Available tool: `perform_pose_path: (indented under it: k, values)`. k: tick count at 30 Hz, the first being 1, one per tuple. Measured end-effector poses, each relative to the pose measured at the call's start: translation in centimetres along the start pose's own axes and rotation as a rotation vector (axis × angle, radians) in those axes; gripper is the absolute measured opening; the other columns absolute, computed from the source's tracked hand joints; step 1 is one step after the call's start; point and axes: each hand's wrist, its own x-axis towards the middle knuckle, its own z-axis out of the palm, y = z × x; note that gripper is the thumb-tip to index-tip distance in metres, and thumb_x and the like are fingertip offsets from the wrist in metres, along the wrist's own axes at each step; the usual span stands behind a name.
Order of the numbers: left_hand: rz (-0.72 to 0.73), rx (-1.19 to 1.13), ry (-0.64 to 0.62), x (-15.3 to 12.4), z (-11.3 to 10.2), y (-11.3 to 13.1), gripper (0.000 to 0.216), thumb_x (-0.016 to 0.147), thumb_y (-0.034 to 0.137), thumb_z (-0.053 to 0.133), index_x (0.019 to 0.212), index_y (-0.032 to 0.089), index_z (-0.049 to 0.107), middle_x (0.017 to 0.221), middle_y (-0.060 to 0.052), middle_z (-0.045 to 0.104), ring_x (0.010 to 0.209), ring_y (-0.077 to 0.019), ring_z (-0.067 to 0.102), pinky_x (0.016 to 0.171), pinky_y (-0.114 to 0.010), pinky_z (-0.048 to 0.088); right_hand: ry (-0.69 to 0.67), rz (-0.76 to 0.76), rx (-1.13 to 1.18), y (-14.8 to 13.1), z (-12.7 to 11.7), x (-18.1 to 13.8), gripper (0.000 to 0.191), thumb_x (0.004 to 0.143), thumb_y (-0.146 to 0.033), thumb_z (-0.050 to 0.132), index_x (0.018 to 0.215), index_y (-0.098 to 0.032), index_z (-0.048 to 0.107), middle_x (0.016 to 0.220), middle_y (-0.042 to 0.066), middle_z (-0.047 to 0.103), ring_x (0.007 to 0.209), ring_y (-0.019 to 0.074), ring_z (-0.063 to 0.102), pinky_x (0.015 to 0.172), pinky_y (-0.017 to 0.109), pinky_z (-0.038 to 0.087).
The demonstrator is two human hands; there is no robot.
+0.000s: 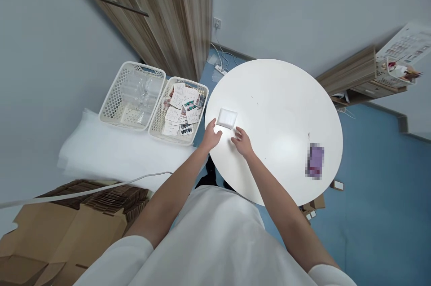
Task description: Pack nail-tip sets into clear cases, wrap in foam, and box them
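White packet (pixel 226 118) (flat) by left hand (pixel 211 137)

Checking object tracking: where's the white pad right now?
Head view: the white pad lies on the round table's left edge, just beyond the left hand and right hand.

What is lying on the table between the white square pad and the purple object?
In the head view, nothing: the stretch of round white table between the white square pad and the blurred purple object is bare. Both hands lie near the pad.
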Motion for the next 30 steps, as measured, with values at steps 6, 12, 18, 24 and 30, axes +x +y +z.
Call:
perform_pose_path:
  k: [6,12,18,24,30]
  values:
    - [-0.139,-0.178,0.043,-4.5,-0.9,0.1,0.054,0.075,0.024,0.056,0.126,0.017,0.04,0.124,-0.015,0.05,0.107,-0.0219,0.054,0.091,-0.038,0.042,0.003,-0.144,-0.158,2.8,-1.1,-6.3,0.035,0.076,-0.03,0.048,0.109,-0.021,0.053,0.109,0.008,0.058,0.087,0.0174,0.059,0.08,0.036,0.047]
    - [-0.209,-0.111,-0.037,-11.2,-1.7,-2.2,0.041,0.075,0.028,0.055,0.114,0.015,0.05,0.112,-0.012,0.058,0.098,-0.0184,0.058,0.088,-0.036,0.045,-0.071,-0.054,-0.175,5.7,-3.4,-12.3,0.033,0.079,-0.034,0.043,0.106,-0.02,0.056,0.099,0.009,0.063,0.079,0.0179,0.06,0.068,0.034,0.05]
    - [-0.206,-0.07,0.16,-15.3,-1.9,-3.0,0.04,0.074,0.029,0.056,0.112,0.016,0.051,0.108,-0.011,0.059,0.094,-0.0183,0.059,0.087,-0.036,0.046,-0.213,-0.166,-0.215,6.8,-5.2,-13.1,0.03,0.08,-0.035,0.042,0.1,-0.021,0.059,0.095,0.007,0.065,0.083,0.0197,0.06,0.07,0.036,0.051]
    - [-0.155,-0.061,0.324,-20.7,-0.4,-1.9,0.036,0.076,0.032,0.054,0.11,0.018,0.052,0.105,-0.009,0.06,0.092,-0.0165,0.059,0.084,-0.033,0.047,-0.377,-0.299,-0.218,7.6,-5.3,-13.2,0.029,0.081,-0.037,0.041,0.097,-0.022,0.06,0.095,0.007,0.065,0.083,0.0197,0.06,0.072,0.036,0.051]
    - [-0.115,-0.097,0.477,-26.4,0.3,-2.6,0.036,0.076,0.031,0.053,0.109,0.017,0.051,0.101,-0.009,0.06,0.083,-0.0143,0.06,0.078,-0.032,0.049,-0.555,-0.348,-0.209,8.0,-3.2,-14.6,0.031,0.081,-0.04,0.042,0.095,-0.021,0.061,0.089,0.008,0.066,0.076,0.0216,0.062,0.068,0.038,0.051]
